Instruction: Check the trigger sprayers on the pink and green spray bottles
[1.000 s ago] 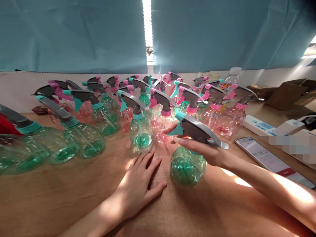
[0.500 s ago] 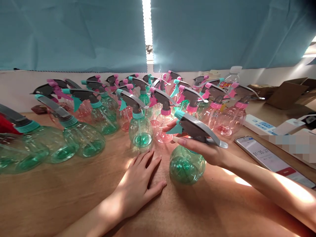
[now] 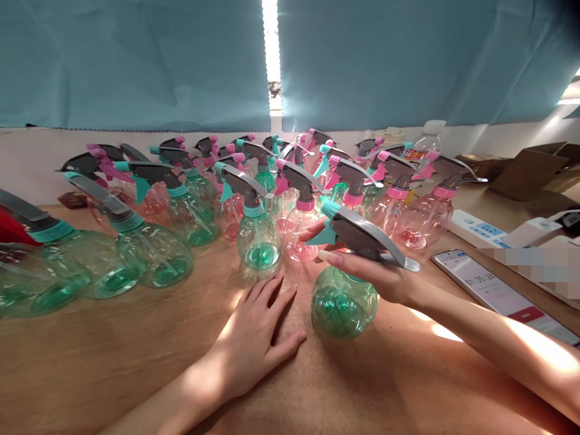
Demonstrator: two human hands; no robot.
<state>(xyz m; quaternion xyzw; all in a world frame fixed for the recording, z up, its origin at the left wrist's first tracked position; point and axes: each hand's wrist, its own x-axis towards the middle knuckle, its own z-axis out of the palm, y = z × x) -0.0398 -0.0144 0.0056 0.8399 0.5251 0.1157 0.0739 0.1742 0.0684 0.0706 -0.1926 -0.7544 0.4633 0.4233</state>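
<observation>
My right hand (image 3: 378,272) is closed round the neck of a green spray bottle (image 3: 343,305), just below its grey and turquoise trigger head. The bottle is tilted slightly, and I cannot tell whether its base touches the table. My left hand (image 3: 260,332) lies flat on the wooden table (image 3: 149,362), fingers spread, holding nothing. Just beyond its fingertips stands another green spray bottle (image 3: 258,241) with a turquoise collar. Behind my right fingers is a pink spray bottle (image 3: 304,238), partly hidden by them.
Several green spray bottles (image 3: 156,257) stand to the left, and several more pink and green ones crowd the back. On the right lie a phone (image 3: 489,290) showing a timer and a white power strip (image 3: 475,226). An open cardboard box (image 3: 525,172) sits behind them.
</observation>
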